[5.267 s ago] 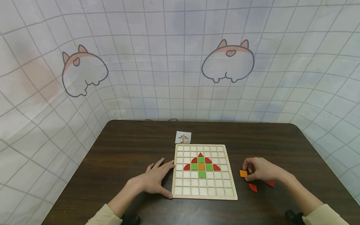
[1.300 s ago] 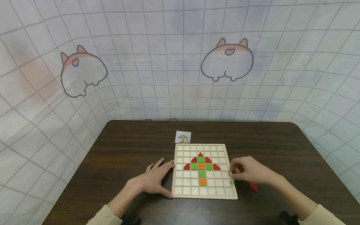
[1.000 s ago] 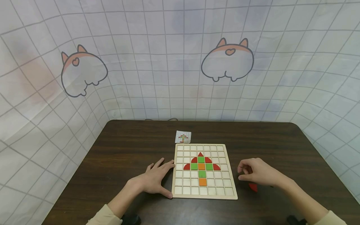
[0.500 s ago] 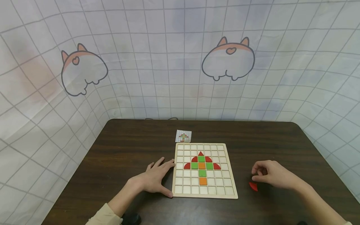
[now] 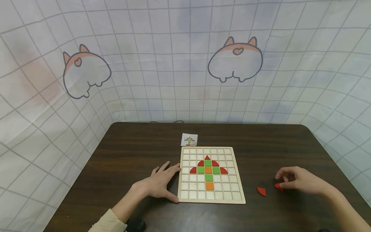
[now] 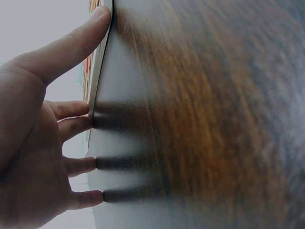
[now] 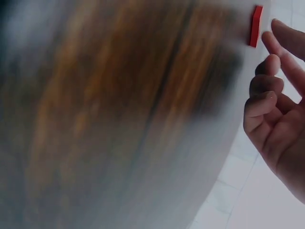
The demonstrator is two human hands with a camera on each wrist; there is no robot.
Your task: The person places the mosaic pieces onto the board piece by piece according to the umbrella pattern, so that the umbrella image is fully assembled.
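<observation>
My left hand [image 5: 160,183] lies spread at the left side of a wooden grid board [image 5: 192,194], its thumb and index fingertip touching the edge. Green, orange and red tiles form an arrow-like pattern on the board; an orange square [image 5: 210,186] is the lowest tile. Right of the board, my right hand [image 5: 302,180] is over a red tile [image 5: 278,186], partly hidden behind the thumb. In the right wrist view, a red tile [image 7: 255,26] stands just apart from thumb and index finger, with the other fingers bent. A red quarter-round tile [image 5: 261,191] lies nearer the board.
A small pattern card [image 5: 189,140] lies behind the board on the dark wooden table [image 5: 130,148]. A white gridded cloth [image 5: 185,64] with cartoon drawings hangs around the far edge and sides.
An orange square now sits in the lower middle of the board; earlier it lay beside it. My right hand has moved from the board rightwards to the red tiles. The left hand stays put.
</observation>
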